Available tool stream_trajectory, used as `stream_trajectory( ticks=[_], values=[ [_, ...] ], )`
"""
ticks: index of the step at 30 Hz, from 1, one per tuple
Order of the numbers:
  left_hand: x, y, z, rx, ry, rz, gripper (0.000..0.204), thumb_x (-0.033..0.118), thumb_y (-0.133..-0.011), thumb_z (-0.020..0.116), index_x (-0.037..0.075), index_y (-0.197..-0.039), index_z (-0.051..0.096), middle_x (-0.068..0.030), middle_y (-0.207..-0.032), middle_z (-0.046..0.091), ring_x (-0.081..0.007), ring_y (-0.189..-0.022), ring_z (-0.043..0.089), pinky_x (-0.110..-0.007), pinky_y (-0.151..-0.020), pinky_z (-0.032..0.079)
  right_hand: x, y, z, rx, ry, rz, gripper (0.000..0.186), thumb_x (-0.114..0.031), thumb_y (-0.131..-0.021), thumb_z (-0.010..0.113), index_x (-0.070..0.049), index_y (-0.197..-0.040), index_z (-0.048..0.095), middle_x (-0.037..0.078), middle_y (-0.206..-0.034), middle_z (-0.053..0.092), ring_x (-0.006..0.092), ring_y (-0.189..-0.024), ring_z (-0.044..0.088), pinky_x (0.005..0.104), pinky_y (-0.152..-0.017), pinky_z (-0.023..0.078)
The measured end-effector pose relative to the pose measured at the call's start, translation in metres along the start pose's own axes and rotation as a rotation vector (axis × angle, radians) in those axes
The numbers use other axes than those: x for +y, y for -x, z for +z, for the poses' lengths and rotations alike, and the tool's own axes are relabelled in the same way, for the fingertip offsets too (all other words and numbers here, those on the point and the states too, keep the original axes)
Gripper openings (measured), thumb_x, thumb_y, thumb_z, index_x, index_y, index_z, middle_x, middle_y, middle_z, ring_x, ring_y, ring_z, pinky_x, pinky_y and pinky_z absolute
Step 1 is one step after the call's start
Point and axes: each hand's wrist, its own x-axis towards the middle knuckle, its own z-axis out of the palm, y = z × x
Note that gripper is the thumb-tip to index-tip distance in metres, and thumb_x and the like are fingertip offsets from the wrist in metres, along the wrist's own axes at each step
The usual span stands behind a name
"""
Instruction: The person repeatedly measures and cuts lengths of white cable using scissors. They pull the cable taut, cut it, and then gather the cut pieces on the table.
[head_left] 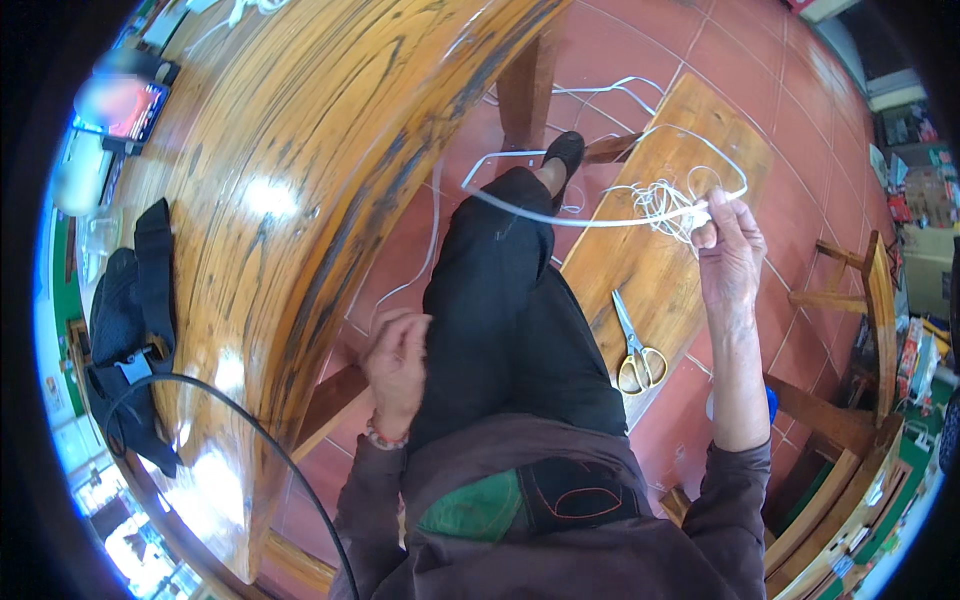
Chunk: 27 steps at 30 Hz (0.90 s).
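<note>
My right hand (728,250) pinches a white flat strip (585,220), which curves out in a large loop over my legs and the wooden bench (712,120). A tangle of thin white string (650,208) lies on the bench behind it, and gold-handled scissors (640,362) lie nearer me. My left hand (397,362) is beside my dark-trousered thigh (470,330), fingers curled; whatever they may hold is too unclear to make out.
A glossy wooden table (280,120) fills the left, holding a black strap bundle (120,310), a dark cable (245,420) and a screen device (130,105). Wooden chairs (870,330) stand at the right on red tiles (800,200). More white strips (625,85) trail beyond the bench.
</note>
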Motion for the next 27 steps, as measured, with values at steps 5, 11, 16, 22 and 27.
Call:
stream_trajectory(
  ticks=[5, 11, 16, 22, 27],
  values=[
    [0.021, 0.000, 0.016, -0.201, 0.148, 0.073, 0.008, 0.002, -0.081, 0.053, -0.001, -0.085, 0.060, -0.0077, -0.079, 0.059, -0.0109, -0.056, 0.052, -0.022, -0.050, 0.041, -0.001, 0.005, 0.004, 0.014, 0.026, 0.011, 0.005, -0.006, -0.080, 0.060, -0.002, -0.083, 0.061, 0.005, -0.071, 0.061, 0.0066, -0.047, 0.048, 0.0197, -0.044, 0.039],
    [0.051, -0.017, 0.040, -0.534, 0.381, -0.096, 0.017, 0.011, -0.087, 0.048, -0.001, -0.092, 0.060, -0.0052, -0.082, 0.061, -0.0060, -0.055, 0.052, -0.019, -0.048, 0.041, 0.006, 0.018, 0.014, 0.019, -0.017, 0.043, 0.006, -0.004, -0.080, 0.059, -0.003, -0.085, 0.061, 0.006, -0.076, 0.062, 0.0053, -0.047, 0.047, 0.0176, -0.042, 0.037],
    [0.071, -0.025, 0.077, -0.685, 0.679, -0.223, 0.024, 0.017, -0.089, 0.047, 0.002, -0.104, 0.057, -0.0064, -0.092, 0.061, -0.0085, -0.068, 0.056, -0.020, -0.059, 0.045, 0.019, 0.046, 0.039, -0.004, -0.127, 0.132, 0.008, -0.006, -0.080, 0.060, -0.004, -0.087, 0.061, 0.008, -0.078, 0.062, 0.0056, -0.046, 0.048, 0.0171, -0.041, 0.037],
    [0.072, -0.040, 0.088, -0.499, 0.927, -0.256, 0.023, 0.016, -0.088, 0.048, 0.000, -0.103, 0.057, -0.0074, -0.089, 0.062, -0.0090, -0.072, 0.056, -0.021, -0.066, 0.046, 0.042, 0.076, 0.047, -0.021, -0.228, 0.280, 0.007, -0.012, -0.082, 0.059, -0.006, -0.083, 0.060, 0.006, -0.076, 0.062, 0.0057, -0.045, 0.046, 0.0191, -0.041, 0.036],
    [0.069, -0.041, 0.083, -0.391, 0.982, -0.281, 0.018, 0.014, -0.087, 0.051, 0.000, -0.094, 0.059, -0.0087, -0.086, 0.062, -0.0098, -0.072, 0.058, -0.021, -0.064, 0.046, 0.053, 0.086, 0.056, -0.010, -0.431, 0.433, 0.006, -0.012, -0.083, 0.057, -0.007, -0.082, 0.060, 0.008, -0.077, 0.063, 0.0040, -0.045, 0.041, 0.0180, -0.043, 0.034]
  ],
)
